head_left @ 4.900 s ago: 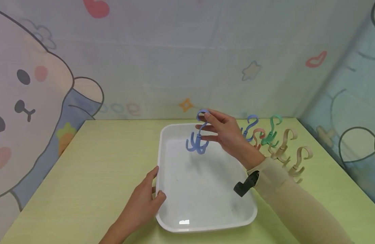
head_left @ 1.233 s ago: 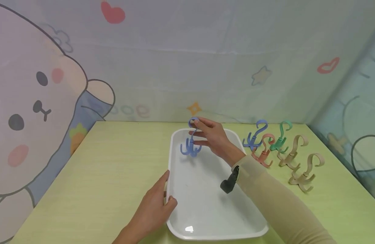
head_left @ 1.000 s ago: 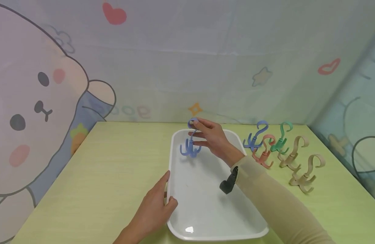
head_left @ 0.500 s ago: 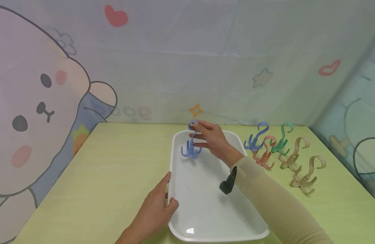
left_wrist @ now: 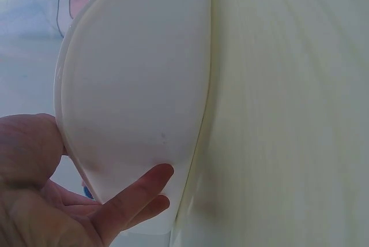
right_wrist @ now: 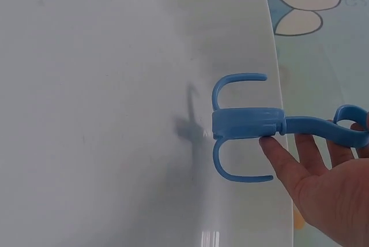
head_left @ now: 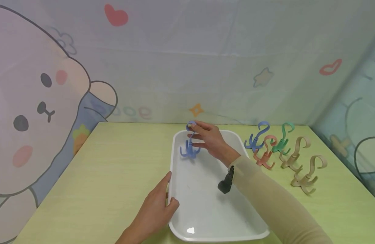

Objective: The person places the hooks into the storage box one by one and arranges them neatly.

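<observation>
Right hand (head_left: 212,140) pinches the top loop of a blue plastic four-pronged swivel hook (head_left: 189,145) between thumb and forefinger, the other fingers extended beside the stem; the hook hangs upright over the 12 o'clock end of a white rectangular plastic tray (head_left: 205,217), near its 10 o'clock corner. In the right wrist view the blue hook (right_wrist: 248,127) lies over the tray floor (right_wrist: 115,114) with its shadow cast on the white surface, and a fingertip (right_wrist: 271,146) touches its collar; whether the prongs touch the tray cannot be told. Left hand (head_left: 155,211) grips the tray's 9 o'clock rim, thumb over the edge and fingers along the outer wall; the left wrist view shows the thumb (left_wrist: 135,198) lying under the rim (left_wrist: 190,160). The tray rests on a pale yellow-green bench (head_left: 108,176). At 2 o'clock from the tray, well apart from the hands, stand five further hooks on the bench: a second blue hook (head_left: 256,138), a pink hook (head_left: 265,153), a green hook (head_left: 282,138) and two beige hooks (head_left: 294,154) (head_left: 309,173). A beige sleeve (head_left: 272,200) covers the right forearm.
</observation>
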A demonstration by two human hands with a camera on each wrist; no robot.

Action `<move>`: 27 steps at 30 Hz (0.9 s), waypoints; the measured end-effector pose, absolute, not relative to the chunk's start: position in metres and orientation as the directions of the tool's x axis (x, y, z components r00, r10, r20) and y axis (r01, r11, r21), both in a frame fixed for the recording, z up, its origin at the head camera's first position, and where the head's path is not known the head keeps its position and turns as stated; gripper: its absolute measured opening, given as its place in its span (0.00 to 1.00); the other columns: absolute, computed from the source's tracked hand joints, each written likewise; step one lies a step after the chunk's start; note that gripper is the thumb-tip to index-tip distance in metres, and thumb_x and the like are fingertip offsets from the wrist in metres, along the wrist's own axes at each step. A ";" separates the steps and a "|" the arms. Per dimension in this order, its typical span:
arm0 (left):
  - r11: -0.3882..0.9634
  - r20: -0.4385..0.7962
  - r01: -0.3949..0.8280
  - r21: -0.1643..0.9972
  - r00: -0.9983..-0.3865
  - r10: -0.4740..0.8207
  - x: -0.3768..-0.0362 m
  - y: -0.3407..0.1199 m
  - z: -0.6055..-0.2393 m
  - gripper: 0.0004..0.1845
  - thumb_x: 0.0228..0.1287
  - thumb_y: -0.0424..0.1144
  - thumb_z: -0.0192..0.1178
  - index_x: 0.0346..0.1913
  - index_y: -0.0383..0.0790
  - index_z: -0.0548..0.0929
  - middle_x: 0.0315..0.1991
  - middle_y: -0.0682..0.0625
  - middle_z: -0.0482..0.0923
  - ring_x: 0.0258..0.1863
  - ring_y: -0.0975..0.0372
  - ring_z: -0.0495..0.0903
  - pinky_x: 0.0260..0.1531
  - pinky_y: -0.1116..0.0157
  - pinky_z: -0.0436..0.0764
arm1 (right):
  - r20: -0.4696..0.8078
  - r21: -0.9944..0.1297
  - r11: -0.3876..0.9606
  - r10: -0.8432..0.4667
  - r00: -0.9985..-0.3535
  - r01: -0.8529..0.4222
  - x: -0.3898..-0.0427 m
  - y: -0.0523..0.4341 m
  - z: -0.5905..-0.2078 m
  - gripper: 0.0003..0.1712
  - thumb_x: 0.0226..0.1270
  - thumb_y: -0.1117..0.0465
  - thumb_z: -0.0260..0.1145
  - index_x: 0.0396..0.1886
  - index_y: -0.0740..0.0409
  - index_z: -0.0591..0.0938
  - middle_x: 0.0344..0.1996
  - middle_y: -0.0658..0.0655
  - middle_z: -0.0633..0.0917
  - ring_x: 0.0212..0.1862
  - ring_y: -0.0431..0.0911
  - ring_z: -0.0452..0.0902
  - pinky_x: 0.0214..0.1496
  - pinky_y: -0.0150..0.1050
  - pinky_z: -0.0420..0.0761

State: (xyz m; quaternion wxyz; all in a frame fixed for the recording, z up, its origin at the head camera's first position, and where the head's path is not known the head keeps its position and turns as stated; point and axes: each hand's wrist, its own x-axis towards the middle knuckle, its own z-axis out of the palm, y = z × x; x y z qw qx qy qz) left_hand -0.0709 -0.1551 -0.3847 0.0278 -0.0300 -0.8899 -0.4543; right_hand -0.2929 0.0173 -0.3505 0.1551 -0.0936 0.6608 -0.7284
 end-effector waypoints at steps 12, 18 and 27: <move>0.590 0.090 0.090 0.802 -0.996 0.030 -0.071 -0.156 -0.386 0.42 0.62 0.34 0.55 0.82 0.33 0.60 0.78 0.38 0.68 0.53 0.48 0.89 0.49 0.55 0.87 | -0.080 -0.993 -0.050 -0.338 -0.938 0.103 -0.294 0.010 -0.353 0.26 0.80 0.56 0.63 0.73 0.56 0.79 0.64 0.62 0.85 0.68 0.60 0.81 0.67 0.59 0.81; 0.595 0.097 0.096 0.798 -0.995 0.030 -0.072 -0.156 -0.387 0.43 0.62 0.34 0.56 0.82 0.33 0.61 0.77 0.36 0.68 0.52 0.47 0.90 0.50 0.54 0.87 | -0.082 -0.993 -0.055 -0.336 -0.938 0.106 -0.297 0.009 -0.359 0.25 0.80 0.56 0.63 0.73 0.56 0.79 0.64 0.62 0.86 0.68 0.60 0.81 0.67 0.60 0.80; 0.576 0.083 0.090 0.813 -0.996 0.038 -0.073 -0.156 -0.386 0.43 0.62 0.34 0.56 0.83 0.33 0.59 0.79 0.35 0.65 0.56 0.44 0.88 0.50 0.52 0.87 | -0.060 -0.995 -0.050 -0.355 -0.933 0.083 -0.300 0.009 -0.364 0.25 0.80 0.55 0.63 0.73 0.53 0.80 0.61 0.60 0.87 0.68 0.59 0.80 0.68 0.59 0.80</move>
